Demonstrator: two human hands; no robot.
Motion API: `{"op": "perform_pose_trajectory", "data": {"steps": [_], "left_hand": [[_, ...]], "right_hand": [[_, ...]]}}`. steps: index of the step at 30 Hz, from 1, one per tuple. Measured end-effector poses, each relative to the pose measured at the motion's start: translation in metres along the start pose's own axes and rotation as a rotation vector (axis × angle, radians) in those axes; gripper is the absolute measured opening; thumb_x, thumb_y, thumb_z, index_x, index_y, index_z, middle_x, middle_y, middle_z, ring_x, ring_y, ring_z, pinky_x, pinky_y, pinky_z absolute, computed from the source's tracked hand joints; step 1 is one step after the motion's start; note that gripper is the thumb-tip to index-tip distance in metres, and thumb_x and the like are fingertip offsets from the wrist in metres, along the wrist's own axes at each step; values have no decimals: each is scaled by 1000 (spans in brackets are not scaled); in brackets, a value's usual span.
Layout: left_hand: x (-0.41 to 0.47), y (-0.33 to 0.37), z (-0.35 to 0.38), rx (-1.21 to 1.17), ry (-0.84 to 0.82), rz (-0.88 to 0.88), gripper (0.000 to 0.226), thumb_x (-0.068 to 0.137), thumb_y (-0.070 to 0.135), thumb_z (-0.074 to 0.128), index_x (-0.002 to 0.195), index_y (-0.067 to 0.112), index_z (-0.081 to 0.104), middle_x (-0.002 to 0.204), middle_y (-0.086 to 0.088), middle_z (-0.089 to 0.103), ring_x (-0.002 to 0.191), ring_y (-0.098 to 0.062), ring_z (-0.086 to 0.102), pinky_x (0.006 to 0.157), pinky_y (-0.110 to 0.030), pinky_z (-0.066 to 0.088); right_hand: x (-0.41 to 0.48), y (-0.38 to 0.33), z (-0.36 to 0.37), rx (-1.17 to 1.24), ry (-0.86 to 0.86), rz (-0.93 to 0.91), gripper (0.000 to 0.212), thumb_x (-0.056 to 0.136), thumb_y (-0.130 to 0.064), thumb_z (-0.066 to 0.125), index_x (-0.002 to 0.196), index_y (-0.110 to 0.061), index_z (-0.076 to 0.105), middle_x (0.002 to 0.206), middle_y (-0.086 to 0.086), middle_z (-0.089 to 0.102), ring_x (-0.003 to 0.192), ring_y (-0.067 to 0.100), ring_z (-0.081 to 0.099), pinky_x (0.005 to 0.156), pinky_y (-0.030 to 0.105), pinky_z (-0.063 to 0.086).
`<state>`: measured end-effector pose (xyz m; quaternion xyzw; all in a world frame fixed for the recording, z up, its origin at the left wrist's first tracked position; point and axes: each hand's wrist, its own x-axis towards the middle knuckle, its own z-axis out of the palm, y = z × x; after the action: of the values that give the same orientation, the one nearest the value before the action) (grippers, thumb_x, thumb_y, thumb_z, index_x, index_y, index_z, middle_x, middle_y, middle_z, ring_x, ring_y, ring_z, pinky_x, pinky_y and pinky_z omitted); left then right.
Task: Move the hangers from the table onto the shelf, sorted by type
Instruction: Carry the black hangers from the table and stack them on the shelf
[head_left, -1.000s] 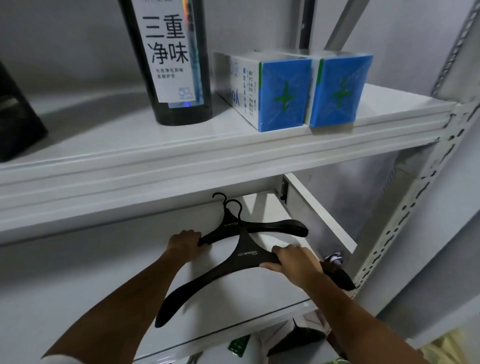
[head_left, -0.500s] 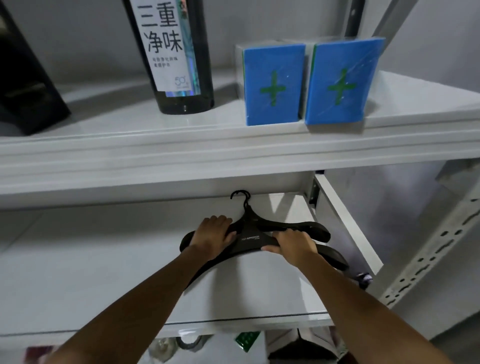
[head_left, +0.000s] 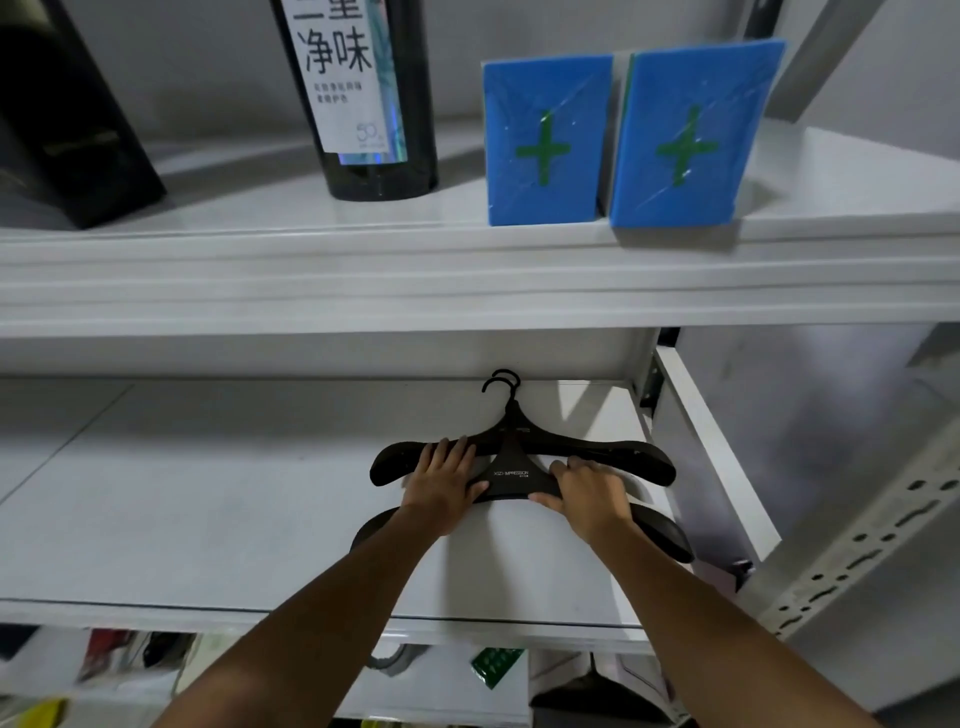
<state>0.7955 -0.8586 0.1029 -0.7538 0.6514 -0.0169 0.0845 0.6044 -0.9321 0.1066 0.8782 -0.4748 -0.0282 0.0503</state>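
Both hangers are on the middle shelf now, lying flat towards its right end, one overlapping the other. The front hanger sits on top with its printed neck facing up, the rear hanger just behind it, and the two hooks nest together, pointing at the back wall. The left hand lies across the left shoulders, fingers straight and apart, pressing down rather than gripping. The right hand takes the front hanger beside the neck, fingers curled over its upper edge and thumb along the lower edge.

These look like thick, wide-shouldered moulded hangers: stiff, light enough for one hand, with a smooth dark finish that would probably slide easily over the painted shelf. The neck, where the shoulders meet, seems the surest hold (the long ends would swing if you took one by the tip). Squaring the pair looks like the job in hand.

Up on the upper shelf stand a dark bottle, two blue boxes with green crosses, film-wrapped and closed, and a black box at the left, also closed. What any of them hold I cannot tell. Below the middle shelf it is a blur of coloured packaging
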Motion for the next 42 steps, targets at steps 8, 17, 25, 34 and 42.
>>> {"op": "perform_pose_trajectory", "data": {"steps": [8, 17, 25, 34, 42], "left_hand": [[-2, -2, -5, 4, 12, 13, 82, 83, 58, -12, 151, 15, 6, 160, -1, 8, 147, -24, 8, 120, -39, 4], [0, -6, -58, -132, 105, 117, 52, 100, 39, 32, 147, 18, 25, 151, -3, 33, 133, -25, 38, 110, -35, 28], [-14, -5, -107, -240, 224, 247, 49, 98, 36, 39, 144, 20, 34, 144, -2, 45, 124, -26, 48, 103, -32, 37], [-60, -7, -150, -285, 280, 512, 48, 100, 33, 36, 146, 19, 31, 151, -1, 36, 132, -24, 40, 111, -31, 29], [-110, 46, -164, -254, 292, 761, 46, 100, 37, 33, 143, 20, 35, 148, -1, 39, 134, -22, 38, 111, -33, 27]], "right_hand": [[-2, -3, -4, 13, 52, -25, 57, 92, -60, 38, 129, -16, 44, 124, 8, 55, 117, 25, 48, 94, 35, 36], [-13, 0, -49, 159, 266, -22, 41, 86, -36, 63, 115, -6, 63, 103, 15, 66, 97, 34, 63, 90, 40, 46], [-58, -9, -100, 122, 322, 109, 54, 96, -32, 44, 145, -15, 33, 139, 10, 49, 129, 25, 43, 114, 37, 18], [-137, -48, -148, 49, 354, 311, 52, 97, -34, 40, 146, -18, 30, 145, 6, 43, 133, 22, 38, 114, 36, 18], [-229, -60, -174, 0, 344, 539, 53, 98, -36, 40, 147, -20, 28, 150, 7, 35, 132, 25, 38, 109, 36, 27]]}}
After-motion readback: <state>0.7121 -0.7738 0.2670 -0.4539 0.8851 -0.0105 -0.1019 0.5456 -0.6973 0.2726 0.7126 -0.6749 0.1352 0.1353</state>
